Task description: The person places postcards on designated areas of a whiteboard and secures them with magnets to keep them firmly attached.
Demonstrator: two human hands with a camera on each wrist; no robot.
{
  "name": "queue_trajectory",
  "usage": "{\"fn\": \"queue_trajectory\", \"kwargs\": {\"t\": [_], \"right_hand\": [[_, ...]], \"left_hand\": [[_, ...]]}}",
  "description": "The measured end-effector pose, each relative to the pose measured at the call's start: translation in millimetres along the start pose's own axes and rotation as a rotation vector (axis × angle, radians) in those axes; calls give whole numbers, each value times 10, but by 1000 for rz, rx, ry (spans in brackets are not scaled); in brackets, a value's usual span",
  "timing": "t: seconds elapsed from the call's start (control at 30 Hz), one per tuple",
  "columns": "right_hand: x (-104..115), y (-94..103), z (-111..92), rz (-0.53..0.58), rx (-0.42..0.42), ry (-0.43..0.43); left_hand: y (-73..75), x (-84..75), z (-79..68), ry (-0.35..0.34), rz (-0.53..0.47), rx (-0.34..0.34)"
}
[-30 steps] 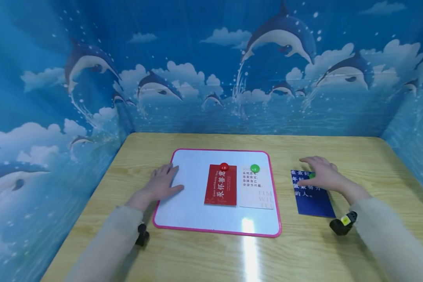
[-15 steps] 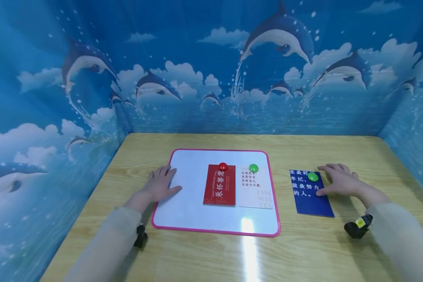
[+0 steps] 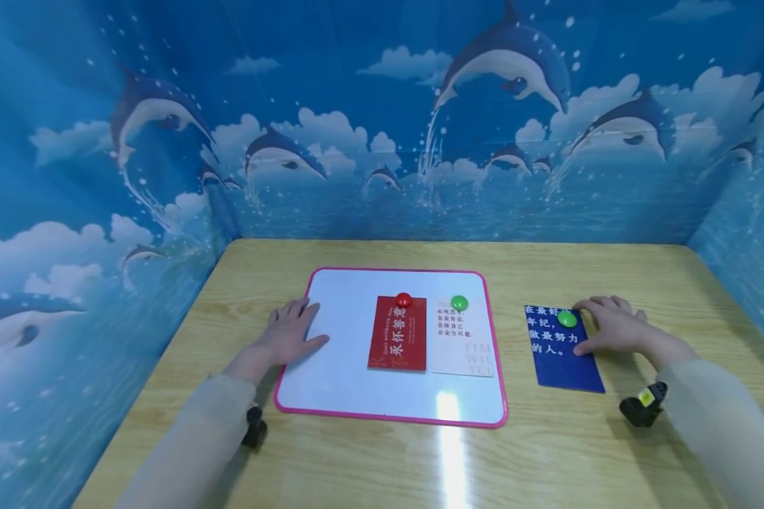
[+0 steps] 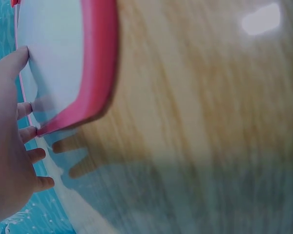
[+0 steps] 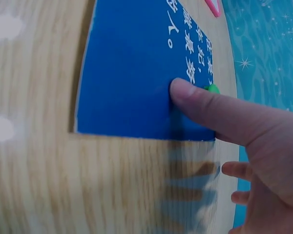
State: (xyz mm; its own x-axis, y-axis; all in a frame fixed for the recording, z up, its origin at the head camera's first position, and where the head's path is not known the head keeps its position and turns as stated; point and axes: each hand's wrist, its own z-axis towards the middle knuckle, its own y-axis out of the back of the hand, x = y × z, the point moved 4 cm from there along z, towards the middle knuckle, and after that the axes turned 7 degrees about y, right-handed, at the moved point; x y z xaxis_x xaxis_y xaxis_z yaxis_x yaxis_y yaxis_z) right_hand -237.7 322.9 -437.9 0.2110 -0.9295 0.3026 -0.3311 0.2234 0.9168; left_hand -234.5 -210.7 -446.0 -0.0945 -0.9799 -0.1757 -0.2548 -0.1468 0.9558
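In the head view, my left hand (image 3: 291, 336) rests spread on the left part of a small whiteboard (image 3: 337, 385) with a pink frame. The left wrist view shows its thumb over the white surface and the other fingers along the pink edge. My right hand (image 3: 617, 329) is at the right edge of a blue card (image 3: 566, 371) with white Chinese writing. Its thumb (image 5: 190, 95) touches the card's face; the index finger is at the upper right corner, partly hidden behind the thumb in the right wrist view. A green round magnet (image 3: 567, 319) sits on this card between thumb and index finger.
On the whiteboard lie a red card (image 3: 397, 339) under a red magnet (image 3: 403, 300) and a pale card (image 3: 458, 346) under another green magnet (image 3: 460, 303). The wooden table (image 3: 356, 459) meets a blue dolphin-print curtain (image 3: 356, 177) at the back and sides.
My right hand has drawn back to the right from over the blue card to its right edge, uncovering the green magnet. My left hand has stayed on the whiteboard.
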Motion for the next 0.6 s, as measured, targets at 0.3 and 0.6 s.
{"fn": "queue_trajectory", "kwargs": {"t": [0.3,0.6], "right_hand": [[72,36,50,9,25,-62],[77,48,105,6,44,-106]], "left_hand": [[-2,-11,-10,-3,-5,-1],[-7,-13,-18,-8,-23,-3]]}}
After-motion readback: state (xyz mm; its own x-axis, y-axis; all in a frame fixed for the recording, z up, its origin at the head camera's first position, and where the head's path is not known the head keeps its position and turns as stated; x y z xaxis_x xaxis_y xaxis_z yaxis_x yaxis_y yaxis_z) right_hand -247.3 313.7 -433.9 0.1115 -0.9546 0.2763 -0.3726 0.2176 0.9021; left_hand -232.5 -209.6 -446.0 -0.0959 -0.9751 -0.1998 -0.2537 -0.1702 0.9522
